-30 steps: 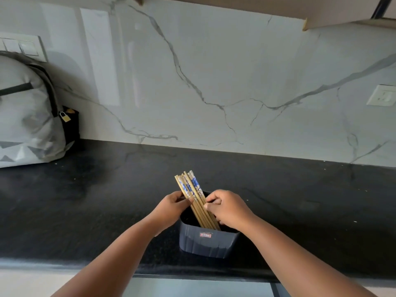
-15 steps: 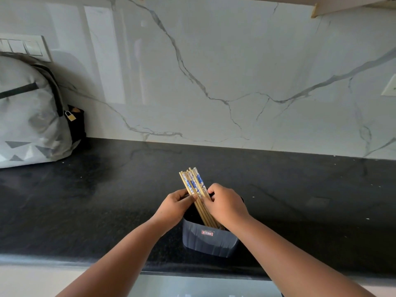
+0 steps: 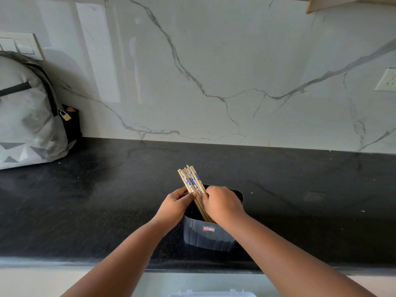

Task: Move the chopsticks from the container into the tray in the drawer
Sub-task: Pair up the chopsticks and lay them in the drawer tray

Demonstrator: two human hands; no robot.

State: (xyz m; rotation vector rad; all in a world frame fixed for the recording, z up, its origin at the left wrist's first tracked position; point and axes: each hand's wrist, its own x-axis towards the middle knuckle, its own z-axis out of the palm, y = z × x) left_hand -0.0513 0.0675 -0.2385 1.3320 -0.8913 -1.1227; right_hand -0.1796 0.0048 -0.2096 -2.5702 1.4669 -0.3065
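A bundle of wooden chopsticks [image 3: 191,180] with blue-and-white patterned tops stands tilted to the left in a dark grey container [image 3: 206,235] near the front edge of the black counter. My left hand [image 3: 174,207] pinches the bundle from the left with thumb and fingers. From the right, my right hand [image 3: 221,203] curls its fingers around the same sticks just above the container's rim. The lower ends of the chopsticks are hidden inside the container. A pale tray edge [image 3: 211,294] shows at the bottom of the view, below the counter.
A grey backpack [image 3: 25,116] with a small padlock leans against the marble wall at the far left of the counter [image 3: 107,200]. A switch plate [image 3: 19,45] sits above it and a socket [image 3: 386,80] is on the wall at the right.
Both hands have closed tighter around the bundle, gathering the sticks together. The view has shifted slightly; the container stays in place.
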